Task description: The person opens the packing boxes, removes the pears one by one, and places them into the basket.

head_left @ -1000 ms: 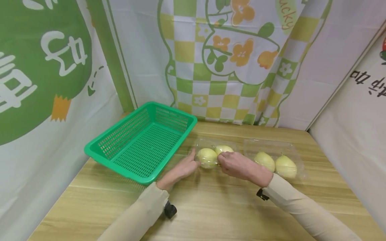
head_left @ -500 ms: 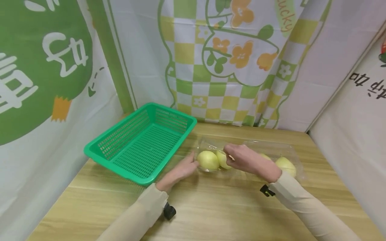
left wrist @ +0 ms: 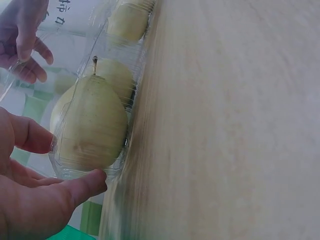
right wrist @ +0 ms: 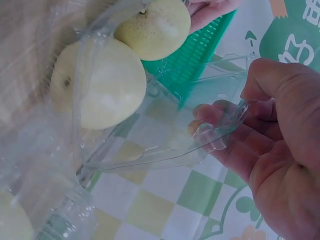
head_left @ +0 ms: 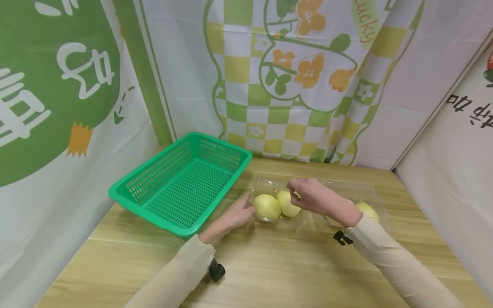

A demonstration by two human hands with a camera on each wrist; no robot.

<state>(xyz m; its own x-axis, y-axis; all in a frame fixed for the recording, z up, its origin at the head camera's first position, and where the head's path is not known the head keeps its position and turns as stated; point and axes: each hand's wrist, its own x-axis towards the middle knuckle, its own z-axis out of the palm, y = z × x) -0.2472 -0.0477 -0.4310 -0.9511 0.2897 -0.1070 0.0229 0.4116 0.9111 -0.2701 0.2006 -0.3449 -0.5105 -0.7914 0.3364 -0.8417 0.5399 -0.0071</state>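
A clear plastic clamshell box with two pale yellow-green pears [head_left: 266, 207] lies on the wooden table. My left hand [head_left: 238, 214] holds its left end; in the left wrist view the thumb [left wrist: 87, 187] presses low on the box wall and a finger touches the upper rim. Above the right part of the box, my right hand [head_left: 313, 196] pinches the edge of the clear lid [right wrist: 145, 161], which stands raised and bent in the right wrist view. The pears stay inside, uncovered. Part of the second box is hidden behind my right forearm.
A green plastic basket [head_left: 215, 205] with slotted walls stands to the left, with nothing inside. Right of the box lies another clear box [head_left: 375, 194] with pears [head_left: 366, 211]. A patterned curtain [head_left: 269, 115] hangs behind the table.
My right hand has lifted from the box's front edge, up and to the right, pulling the lid open off the pears. My left hand has kept its hold on the left end.
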